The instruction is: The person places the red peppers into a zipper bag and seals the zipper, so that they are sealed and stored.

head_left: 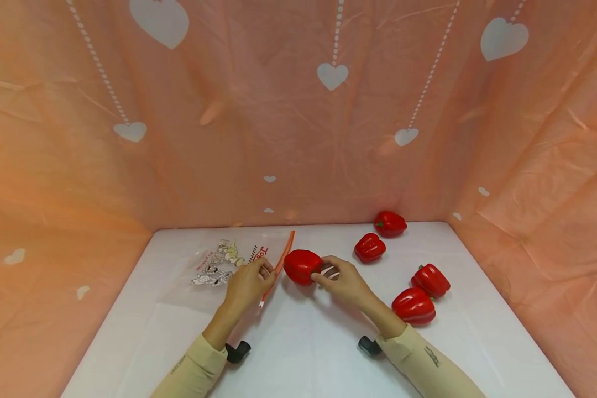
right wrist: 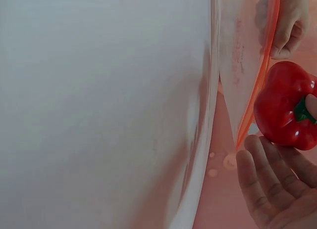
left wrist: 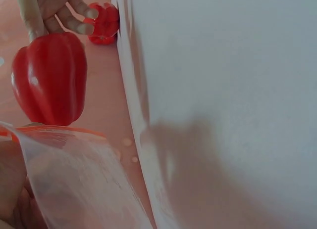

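Observation:
My left hand (head_left: 249, 282) pinches the orange zip edge (head_left: 284, 251) of a clear plastic zip bag (head_left: 179, 287) printed with cartoon figures. A red bell pepper (head_left: 300, 266) is held by my right hand (head_left: 343, 283), just right of that edge. In the right wrist view, the thumb lies at the pepper's green stem (right wrist: 301, 110) and the fingers (right wrist: 277, 184) reach along its side. The left wrist view has the pepper (left wrist: 49, 80) above the bag's mouth, outside the bag (left wrist: 79, 174). Whether pepper and zip edge touch, I cannot tell.
On the right of the white table (head_left: 318, 354) lie several more red bell peppers: two toward the back (head_left: 370, 247) and two nearer my right forearm (head_left: 414, 305). Orange sheeting with white hearts (head_left: 288, 138) encloses the back and sides. Black devices (head_left: 237, 352) sit by both wrists.

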The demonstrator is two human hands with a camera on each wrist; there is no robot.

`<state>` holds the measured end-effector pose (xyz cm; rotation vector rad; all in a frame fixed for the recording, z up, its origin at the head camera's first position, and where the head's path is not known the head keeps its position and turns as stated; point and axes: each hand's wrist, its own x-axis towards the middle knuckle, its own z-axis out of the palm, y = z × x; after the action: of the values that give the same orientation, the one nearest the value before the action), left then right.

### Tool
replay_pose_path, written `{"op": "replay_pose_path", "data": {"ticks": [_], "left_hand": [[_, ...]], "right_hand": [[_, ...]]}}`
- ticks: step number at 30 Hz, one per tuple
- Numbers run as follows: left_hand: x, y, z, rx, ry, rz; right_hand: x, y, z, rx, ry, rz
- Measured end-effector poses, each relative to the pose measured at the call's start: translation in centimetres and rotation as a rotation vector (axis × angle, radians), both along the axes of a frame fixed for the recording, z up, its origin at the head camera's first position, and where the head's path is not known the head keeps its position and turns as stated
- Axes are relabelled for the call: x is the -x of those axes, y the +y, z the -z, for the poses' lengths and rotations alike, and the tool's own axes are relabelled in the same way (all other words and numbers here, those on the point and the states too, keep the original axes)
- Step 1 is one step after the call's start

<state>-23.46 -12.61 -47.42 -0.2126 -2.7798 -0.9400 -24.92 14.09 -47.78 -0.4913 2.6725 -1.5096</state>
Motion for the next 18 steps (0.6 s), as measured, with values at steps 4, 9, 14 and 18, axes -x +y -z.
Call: {"op": "replay_pose_path", "data": {"ticks": [4, 9, 14, 18], "left_hand": [[-0.02, 0.11, 0.02, 0.01, 0.01, 0.001], [-0.08, 0.18, -0.04, -0.002, 0.01, 0.005], [-0.15, 0.14, -0.25, -0.024, 0.015, 0.005], [-0.11, 0.04, -0.37, -0.053, 0.033, 0.003]], "right_hand": [[0.24, -0.34, -0.08, 0.011, -0.001, -0.006], [0.5, -0.58, -0.12, 0.02, 0.02, -0.015], [0.73, -0.85, 0.02, 0.025, 0.034, -0.026], [0.79, -1.01, 0.11, 0.026, 0.029, -0.033]]}}
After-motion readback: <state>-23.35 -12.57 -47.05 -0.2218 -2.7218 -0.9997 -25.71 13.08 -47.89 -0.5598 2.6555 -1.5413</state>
